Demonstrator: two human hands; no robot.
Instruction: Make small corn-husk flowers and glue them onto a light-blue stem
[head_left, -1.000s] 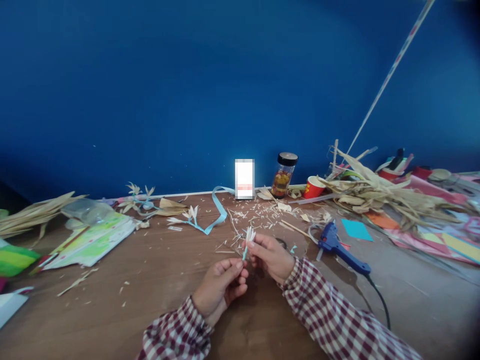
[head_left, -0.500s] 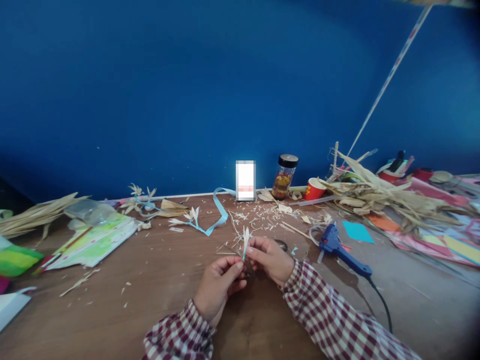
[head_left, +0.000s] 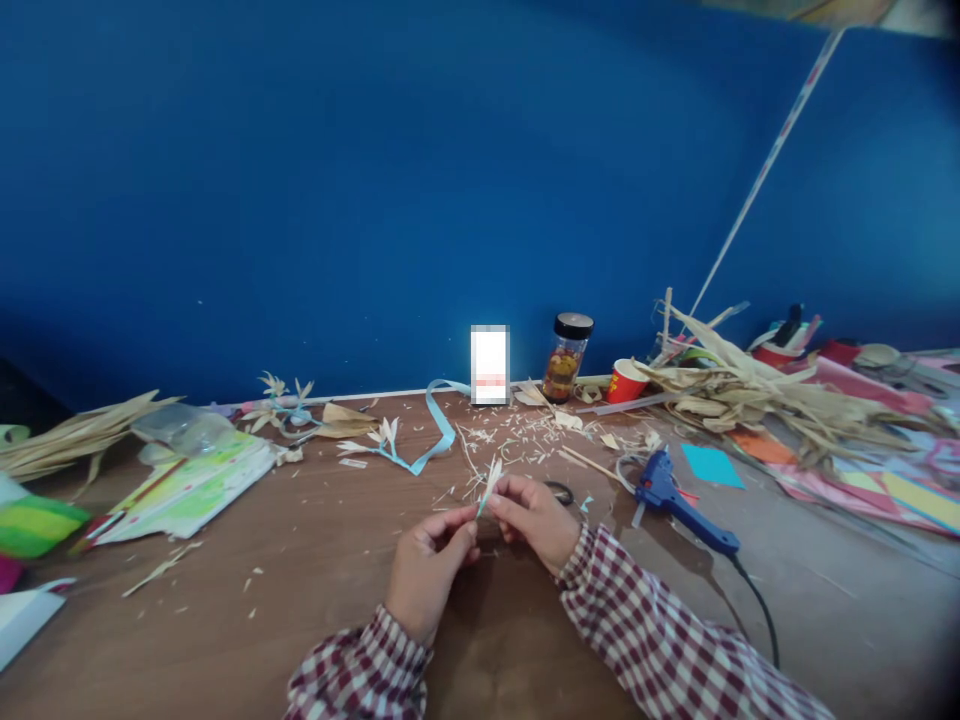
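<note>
Between my hands is a small corn husk flower point(head_left: 491, 478), its pale pointed petals up and its lower end wrapped in light blue. My left hand point(head_left: 433, 560) pinches the wrapped stem end between thumb and forefinger. From the right, my right hand point(head_left: 538, 520) grips the flower just below the petals. The flower leans slightly to the right. Beyond my left hand lies a similar husk flower sprig point(head_left: 384, 445) with a blue stem, joined to a curling light blue ribbon point(head_left: 442, 435). Dark scissor handles point(head_left: 559, 492) show partly behind my right hand.
A blue glue gun point(head_left: 679, 505) with its cord lies to the right, near a cyan paper square point(head_left: 712, 466). Husk scraps point(head_left: 510, 432) litter the table's middle. A lidded jar point(head_left: 568, 358), a red paper cup point(head_left: 627, 381) and piled corn husks point(head_left: 742, 390) stand behind.
The flower has tilted from nearly upright to leaning right. My left hand has moved slightly left and up, while my right hand keeps its grip.
</note>
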